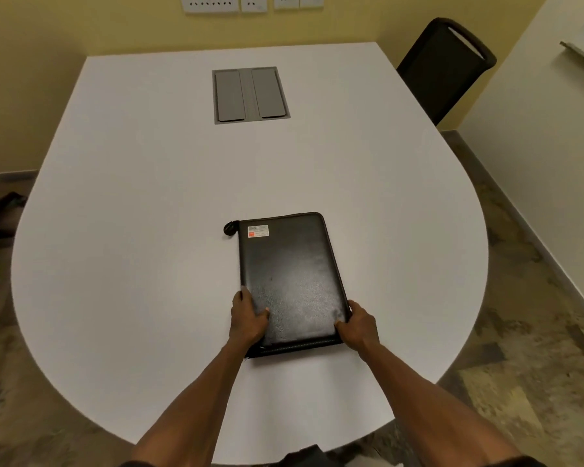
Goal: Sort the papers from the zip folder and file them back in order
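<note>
The black zip folder point(292, 281) lies shut on the white table point(149, 230). The left hand point(248, 317) and right hand point(358, 326) grip its near corners. Sorting has not started; next, I think, comes pulling the zipper point(230, 228) open.

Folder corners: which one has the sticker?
The far-left corner of the zip folder, beside the zipper pull: a white label with a red patch. The left hand and right hand grip the bare near corners.

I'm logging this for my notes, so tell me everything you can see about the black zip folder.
The zip folder is black and leather-like, closed, lying flat on the white table. A small white and red label sits at its far left corner, the zip pull beside it. The left hand and right hand grip its near corners.
</note>
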A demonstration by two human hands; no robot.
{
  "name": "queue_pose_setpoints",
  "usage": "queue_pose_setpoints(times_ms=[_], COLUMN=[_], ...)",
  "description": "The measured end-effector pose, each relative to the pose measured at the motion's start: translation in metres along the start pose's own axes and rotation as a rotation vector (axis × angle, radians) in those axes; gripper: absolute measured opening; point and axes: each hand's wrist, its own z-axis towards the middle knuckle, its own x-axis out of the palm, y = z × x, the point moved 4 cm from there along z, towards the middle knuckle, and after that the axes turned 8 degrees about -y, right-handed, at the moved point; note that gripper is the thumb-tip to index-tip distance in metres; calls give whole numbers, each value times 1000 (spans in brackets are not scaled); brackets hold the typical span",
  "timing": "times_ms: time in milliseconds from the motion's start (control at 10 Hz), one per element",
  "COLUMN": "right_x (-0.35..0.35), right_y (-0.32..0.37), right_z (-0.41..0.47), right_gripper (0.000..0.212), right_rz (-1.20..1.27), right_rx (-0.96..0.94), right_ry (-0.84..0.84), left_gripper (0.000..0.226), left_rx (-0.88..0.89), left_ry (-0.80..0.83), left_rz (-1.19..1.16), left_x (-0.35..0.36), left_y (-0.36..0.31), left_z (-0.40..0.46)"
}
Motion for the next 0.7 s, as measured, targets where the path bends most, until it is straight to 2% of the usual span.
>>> queue_pose_setpoints(times_ms=[100,200,300,400,500,700], right_x=[4,8,15,19,27,6], right_y=[-5,-6,-2,8,10,26], right_z=[-1,-2,-3,-6,-8,-3], right_gripper=[36,43,79,88,89,89], right_rz=[-109,-197,-358,-511,-717,-717], right_rx=[-53,-95,-210,-395,-537,-574], right_ry=[19,56,76,63,131,173], left_gripper=[95,103,99,91,79,80], left_rx=[94,120,224,342,450,479], left_ry=[50,96,54,-21,-10,16], left_rz=[110,172,241,310,406,446], left_x=[4,10,15,18,23,4], left_y=[5,12,14,12,9,-17], left_z=[-4,-6,-12,-17,-30,-26])
